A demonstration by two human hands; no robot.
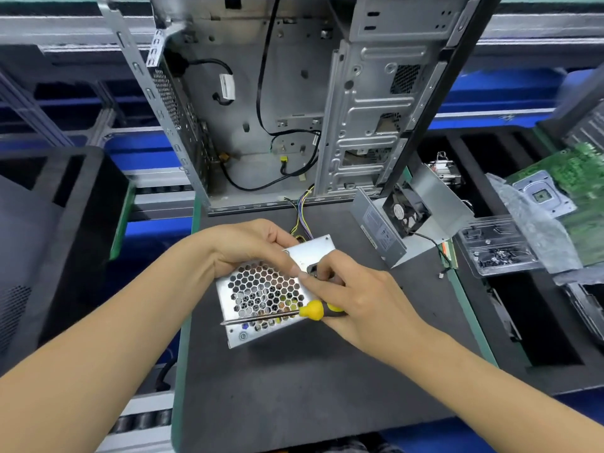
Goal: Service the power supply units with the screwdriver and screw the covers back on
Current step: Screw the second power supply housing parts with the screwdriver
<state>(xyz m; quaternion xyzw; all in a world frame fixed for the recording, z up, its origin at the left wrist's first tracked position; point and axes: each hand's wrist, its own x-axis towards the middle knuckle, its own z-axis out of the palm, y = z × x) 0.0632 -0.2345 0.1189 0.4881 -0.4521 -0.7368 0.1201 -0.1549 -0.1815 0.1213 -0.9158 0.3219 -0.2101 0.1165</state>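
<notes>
Here, at the dark work mat (294,387), I have both hands on a power supply unit (261,295) that sits just in front of the opened computer case (277,103), my landmark for everything else. The unit's honeycomb vent grille faces up toward me, and its long axis runs from near-left to far-right, the far corner angled toward the case and its bundle of coloured wires (302,217) trailing back to the case's lower edge.

My left hand (248,246) curls over the unit's far edge, fingers wrapped round the metal to steady it. My right hand (356,295) is closed around the screwdriver (287,313), yellow-and-black handle tucked in the palm, while its forefinger and thumb seem to work at something small on the cover near the socket cut-out; whether a screw is pinched there I cannot tell. The screwdriver's shaft lies nearly flat across the grille, its tip pointing away to the left and slightly toward me, not engaged with any screw.

I judge this to be the cover-fastening step, with a screw being set or felt for by fingertip. The next move would call for swinging the shaft upright, seating the tip in the screw head and keeping the unit pinned.

To the right of the case, a second power supply unit (402,223) stands open with its fan exposed, and beyond it lie a clear parts tray (496,250) and a green circuit board (581,191).
</notes>
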